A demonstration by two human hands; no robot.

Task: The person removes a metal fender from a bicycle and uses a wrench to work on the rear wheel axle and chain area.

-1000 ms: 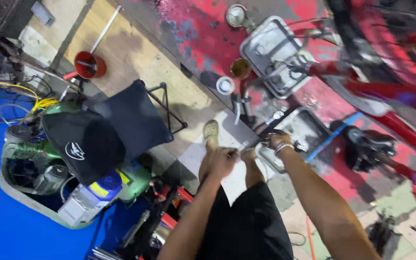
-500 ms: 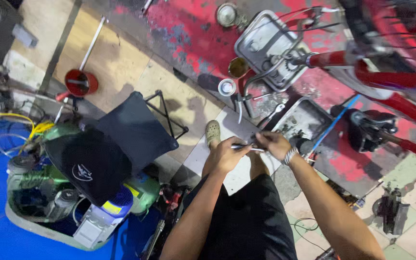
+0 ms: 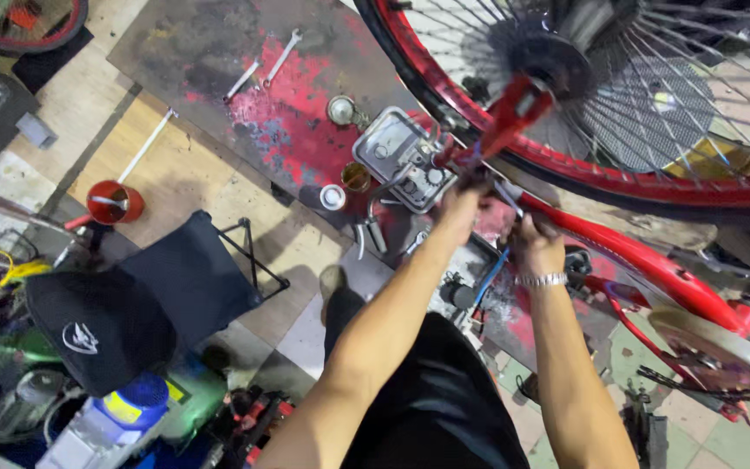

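A red bicycle frame (image 3: 644, 260) with a red-rimmed rear wheel (image 3: 618, 174) fills the upper right. My left hand (image 3: 460, 207) reaches forward and is closed on the red stay (image 3: 514, 113) close to the wheel hub (image 3: 553, 61). My right hand (image 3: 536, 247), with a metal wristband (image 3: 542, 280), is curled around the red frame tube just right of the left hand. What lies inside either fist is hidden. A blue-handled tool (image 3: 490, 276) lies below the hands.
A metal tray (image 3: 392, 152) and small tins (image 3: 340, 110) sit on a red-stained floor plate (image 3: 297, 130) with two wrenches (image 3: 284, 56). A black folding stool (image 3: 193, 278), black cap (image 3: 97, 326), red funnel (image 3: 115, 201) and blue-capped bottle (image 3: 123, 412) stand left. The crank chainring (image 3: 713, 347) is at right.
Both hands were together low in front of my body on a small object. They have since reached forward and up to the red frame, and the view has swung toward the wheel.
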